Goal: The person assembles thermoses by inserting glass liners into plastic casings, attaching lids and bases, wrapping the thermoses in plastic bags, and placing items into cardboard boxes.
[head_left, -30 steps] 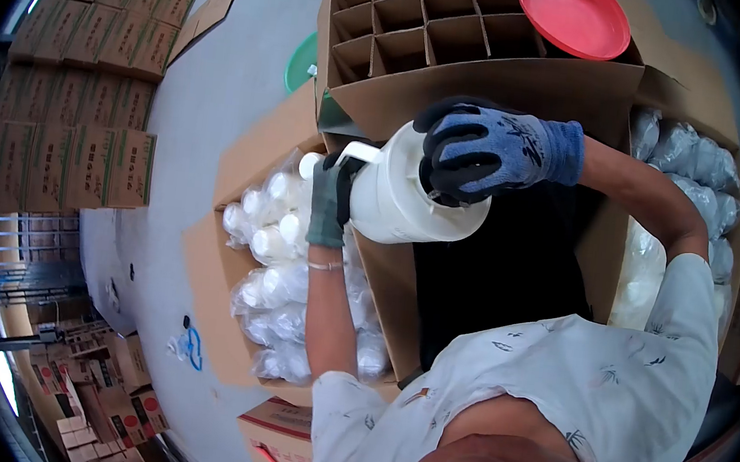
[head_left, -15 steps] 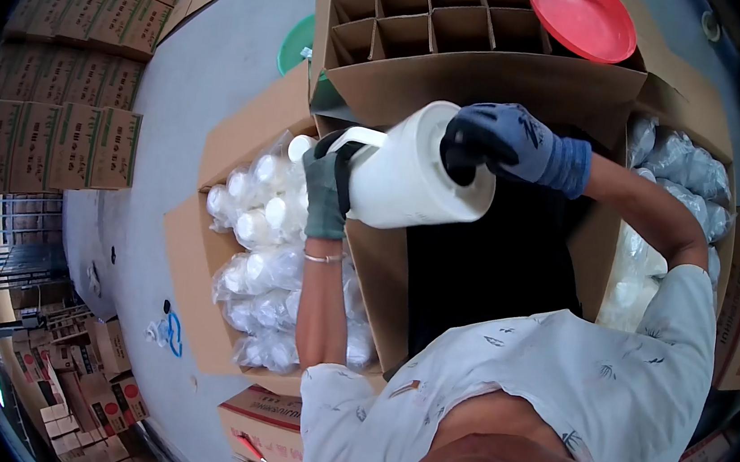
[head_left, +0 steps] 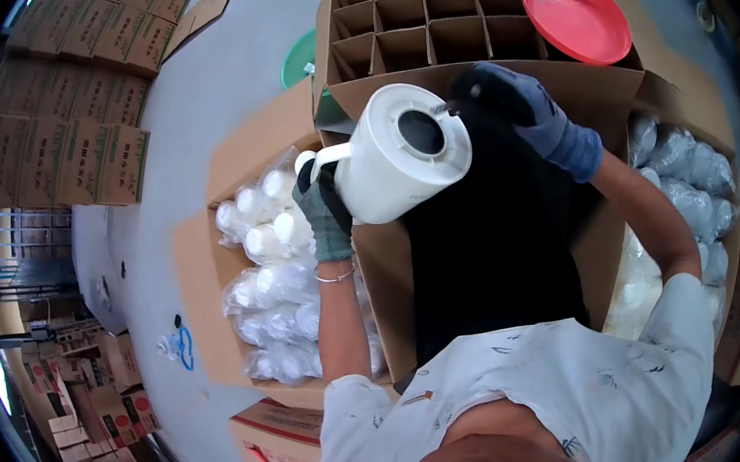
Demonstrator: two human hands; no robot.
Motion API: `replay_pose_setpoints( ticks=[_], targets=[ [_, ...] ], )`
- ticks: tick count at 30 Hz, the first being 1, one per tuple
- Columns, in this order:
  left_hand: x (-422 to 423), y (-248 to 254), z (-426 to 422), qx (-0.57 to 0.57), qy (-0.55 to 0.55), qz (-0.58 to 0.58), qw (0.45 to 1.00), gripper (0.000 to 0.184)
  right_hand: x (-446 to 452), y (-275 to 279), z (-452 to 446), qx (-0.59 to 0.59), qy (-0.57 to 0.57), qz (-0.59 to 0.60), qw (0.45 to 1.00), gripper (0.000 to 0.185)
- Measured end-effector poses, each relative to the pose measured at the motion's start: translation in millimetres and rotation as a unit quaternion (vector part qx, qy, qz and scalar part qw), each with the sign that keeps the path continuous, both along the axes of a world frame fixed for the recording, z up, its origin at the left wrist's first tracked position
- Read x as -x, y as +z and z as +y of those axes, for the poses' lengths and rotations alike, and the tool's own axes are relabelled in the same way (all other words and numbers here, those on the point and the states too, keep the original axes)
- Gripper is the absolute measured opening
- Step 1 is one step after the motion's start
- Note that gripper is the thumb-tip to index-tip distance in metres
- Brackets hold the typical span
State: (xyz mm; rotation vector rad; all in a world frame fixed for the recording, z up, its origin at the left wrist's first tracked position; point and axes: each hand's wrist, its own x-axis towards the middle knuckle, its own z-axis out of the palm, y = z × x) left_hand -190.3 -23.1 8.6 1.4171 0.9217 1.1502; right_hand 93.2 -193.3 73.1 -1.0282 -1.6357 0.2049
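A white jug (head_left: 390, 165) with a round dark opening in its top is tilted toward me at the centre. My left hand (head_left: 323, 208), in a grey-green and black glove, is wrapped round its handle and side. My right hand (head_left: 527, 112), in a blue and black glove, is raised to the right of the opening, apart from the jug. Its fingers are bent together over a small dark piece that I cannot make out. Behind the jug stands a divided cardboard box (head_left: 495, 73), with a red round tray (head_left: 577, 20) on its right corner.
Open cartons of plastic-wrapped white items (head_left: 279, 285) and wrapped clear or white items (head_left: 690, 188) flank my lap. A green basin (head_left: 300, 59) sits behind the left carton. Stacked cartons (head_left: 78, 92) stand at far left, and a printed box (head_left: 281, 434) is at lower left.
My right hand has pulled out of the jug's opening and moved up and to the right. The jug has turned more upright, its opening now uncovered, still held by my left hand.
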Motion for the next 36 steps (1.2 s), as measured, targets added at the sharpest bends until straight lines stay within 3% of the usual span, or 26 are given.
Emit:
replay_pose_setpoints(
  ticks=[1,3,4,7,9,11,12,15,18,19,20,21,22,23,24,25,27,29,31,32,34,36],
  targets=[
    [2.4,1.9,0.8,0.0,-0.015,0.01,1.0,0.018,5.0,15.7,-3.9,0.043,-0.018,-0.083,0.995,0.035],
    [1.5,4.6,3.0,-0.032,-0.054,0.051,0.997,0.018,4.1,7.3,7.5,-0.015,0.007,-0.254,0.967,0.041],
    [1.8,7.3,5.9,-0.063,-0.077,0.086,0.991,0.018,6.9,9.9,9.4,-0.074,0.017,-0.305,0.949,0.033],
    [-2.6,3.2,12.9,-0.099,-0.067,0.132,0.984,0.018,8.6,-0.2,14.0,-0.089,0.048,-0.327,0.94,0.049],
    [-4.3,3.7,8.3,-0.087,-0.04,0.115,0.989,0.018,11.9,-11.2,10.2,-0.038,-0.004,-0.287,0.957,0.051],
    [-13.6,17.8,-10.5,-0.06,-0.014,0.062,0.996,0.018,21.7,-11.6,3.8,0.07,-0.077,-0.104,0.989,0.042],
    [-18.2,21.4,-22.8,-0.075,0.019,0.032,0.996,0.017,27.8,-1.8,0.7,0.231,-0.096,0.076,0.965,0.029],
    [-37.7,44.2,-52.8,-0.224,0.014,-0.017,0.974,0.018,31.4,-6.3,-3.9,0.41,-0.102,0.396,0.815,0.028],
    [-36.2,43.6,-41.6,-0.195,-0.082,-0.089,0.973,0.025,20.8,-16.5,-15.8,0.423,-0.006,0.46,0.781,0.022],
    [-31.4,46.1,-34.9,-0.181,-0.105,-0.101,0.973,0.026,2.3,-4.8,-27.6,0.442,0.059,0.429,0.786,0.028],
    [-24.2,48.6,-25.4,-0.205,-0.136,-0.053,0.968,0.027,-8.8,-4.1,-28.8,0.386,0.02,0.384,0.838,0.03],
    [-19.9,59.0,-25.6,-0.235,-0.172,-0.014,0.957,0.026,-38.6,-22.0,-29.2,0.294,-0.053,0.262,0.918,0.031],
    [-20.3,65.6,-22.9,-0.317,-0.228,0.013,0.92,0.026,-52.3,-9.4,-41.5,0.252,-0.072,0.349,0.9,0.035],
    [-21.4,75.4,-22.4,-0.395,-0.326,0.048,0.857,0.02,-100.6,-26.3,-32.1,0.318,-0.262,0.146,0.899,0.038],
    [-29.2,79.2,-30.8,-0.454,-0.38,0.073,0.803,0.02,-179.6,-72.2,-21.1,0.127,-0.303,-0.129,0.935,0.04],
    [-36.9,82.7,-50.1,-0.483,-0.416,0.167,0.752,0.026,-200.6,-61.5,-15.3,0.226,-0.333,-0.03,0.915,0.037],
    [-53.1,69.9,-81.8,-0.566,-0.445,0.219,0.658,0.031,-253.8,-68.8,-7.3,0.348,-0.4,-0.061,0.846,0.032],
    [-49.1,56.1,-104.3,-0.607,-0.418,0.247,0.629,0.04,-268.8,-72.9,-6.5,0.366,-0.43,-0.101,0.819,0.029],
    [-22.3,42.4,-112.1,-0.596,-0.443,0.247,0.622,0.043,-358.0,-137.1,-14.3,0.235,-0.384,-0.295,0.843,0.03],
    [-10.0,24.8,-109.1,-0.636,-0.378,0.24,0.629,0.049,-324.3,-113.4,-15.9,0.334,-0.405,-0.276,0.805,0.03],
    [25.6,20.4,-74.7,-0.557,-0.391,0.268,0.682,0.049,-305.0,-100.3,-24.3,0.28,-0.414,-0.284,0.818,0.029],
    [71.9,-21.0,0.3,-0.561,-0.259,0.408,0.672,0.037,-268.4,-78.3,-26.8,0.231,-0.404,-0.286,0.837,0.03]
  ],
)
